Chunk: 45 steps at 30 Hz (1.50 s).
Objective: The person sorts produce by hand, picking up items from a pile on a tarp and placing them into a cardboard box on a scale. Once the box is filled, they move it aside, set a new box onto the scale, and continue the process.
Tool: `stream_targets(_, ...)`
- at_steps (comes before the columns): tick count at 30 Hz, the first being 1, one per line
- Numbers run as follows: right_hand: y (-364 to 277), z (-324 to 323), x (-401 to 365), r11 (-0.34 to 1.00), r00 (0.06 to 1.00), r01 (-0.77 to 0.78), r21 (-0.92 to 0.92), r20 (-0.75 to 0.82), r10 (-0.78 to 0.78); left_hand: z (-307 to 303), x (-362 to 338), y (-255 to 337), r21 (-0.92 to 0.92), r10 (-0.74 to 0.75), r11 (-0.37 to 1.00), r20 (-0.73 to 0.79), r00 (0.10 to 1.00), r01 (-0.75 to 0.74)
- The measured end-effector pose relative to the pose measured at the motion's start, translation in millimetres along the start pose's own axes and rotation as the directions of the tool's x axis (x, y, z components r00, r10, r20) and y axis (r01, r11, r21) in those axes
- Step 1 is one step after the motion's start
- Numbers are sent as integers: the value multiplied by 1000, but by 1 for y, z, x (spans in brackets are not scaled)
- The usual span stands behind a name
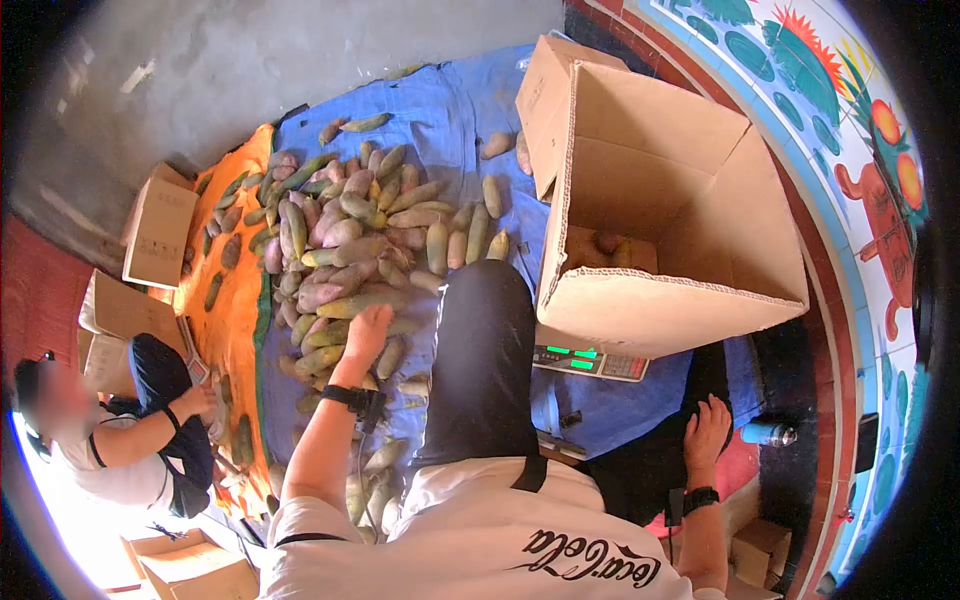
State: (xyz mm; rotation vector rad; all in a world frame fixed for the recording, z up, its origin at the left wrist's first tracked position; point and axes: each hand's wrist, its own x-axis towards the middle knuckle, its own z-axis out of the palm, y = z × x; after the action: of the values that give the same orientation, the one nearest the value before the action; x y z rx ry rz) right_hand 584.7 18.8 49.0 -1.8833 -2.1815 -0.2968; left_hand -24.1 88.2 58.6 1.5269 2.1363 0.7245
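A big heap of long green and pinkish vegetables [340, 230], of a kind I cannot name for certain, lies on a blue sheet [370, 92]. My left hand [369, 332] reaches into the near side of this heap, right beside a long green vegetable [350, 304]. Its fingers point down and away, so their grip is hidden. On my right knee my right hand [707, 428] rests with fingers spread, holding nothing. In front of that knee a large open cardboard box [660, 305] stands on a digital scale [622, 367] with lit green displays. A few vegetables [622, 252] show at its bottom.
Another cardboard box [545, 100] stands behind the large one. To the left, a co-worker [110, 455] sits by an orange sheet [205, 285] with more vegetables. Several cartons [160, 228] are around that person. A blue bottle [768, 434] lies near my right hand; a painted wall [800, 75] borders the right.
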Motion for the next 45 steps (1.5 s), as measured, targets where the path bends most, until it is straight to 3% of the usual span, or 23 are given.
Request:
stream_targets(2,1,2,0,1000,1000,8,-7,17,-8,35,-7,-70,92,-53,995,47,997,49)
stream_targets(3,0,1,2,1000,1000,14,-10,24,-14,60,-8,-120,377,137,902,215,967,-212)
stream_targets(4,-2,-1,2,1000,999,21,-18,29,-20,80,-15,-154,567,254,674,425,869,-474)
stream_targets(5,-3,-2,3,999,999,28,-25,34,-27,94,-27,-169,562,245,681,429,870,-469)
stream_targets(7,-5,-3,4,999,998,35,-31,50,-34,100,-46,-169,611,45,639,576,816,-466)
stream_targets(8,-6,-3,5,999,998,35,-36,54,-33,91,-57,-157,536,78,637,670,738,-554)
stream_targets(11,2,4,2,998,997,55,-26,60,-54,125,-80,-182,593,26,546,695,719,-592)
stream_targets(12,2,3,3,998,996,62,-31,66,-60,132,-79,-179,578,-121,595,752,648,-559)
stream_targets(13,1,1,2,997,995,67,-49,81,-63,137,-84,-178,572,-122,604,754,645,-555)
stream_targets(14,-1,0,3,995,993,72,-66,96,-65,140,-91,-176,520,-249,834,656,713,-187)
stream_targets(15,-3,-2,5,994,992,80,-71,103,-72,140,-96,-169,370,-407,903,574,711,218)
stream_targets(17,-7,-7,8,995,991,84,-57,112,-78,139,-93,-152,441,-462,871,591,661,215)
stream_targets(19,-3,-4,7,993,989,91,-69,127,-82,127,-93,-120,528,-469,836,541,698,152)
stream_targets(27,0,0,6,991,978,93,-97,197,-72,154,-84,-118,571,-472,819,602,644,67)
stream_targets(29,-4,-4,9,994,976,81,-79,208,-63,163,-84,-122,636,-401,753,644,652,-165)
stream_targets(30,-5,-4,10,993,976,83,-82,210,-64,167,-83,-126,634,-400,756,646,650,-164)
stream_targets(32,-5,-5,11,994,965,68,-89,257,-43,178,-83,-133,643,-350,687,701,621,-339)
stream_targets(36,-7,-4,14,991,959,87,-98,279,-57,196,-93,-143,696,-315,639,626,713,-328)
stream_targets(39,-6,-5,16,992,960,100,-75,270,-76,190,-98,-144,646,-272,720,599,753,-254)
stream_targets(41,-8,-6,17,995,951,83,-64,302,-60,174,-99,-145,714,-556,688,636,536,-134)
stream_targets(42,-9,-8,19,995,951,84,-62,303,-61,168,-103,-145,772,-628,636,517,582,1)
stream_targets(43,-12,-10,21,994,949,79,-70,310,-54,157,-106,-143,773,-630,634,515,582,2)
stream_targets(45,-15,-8,21,995,946,74,-70,320,-48,131,-112,-147,727,-719,637,439,539,257)
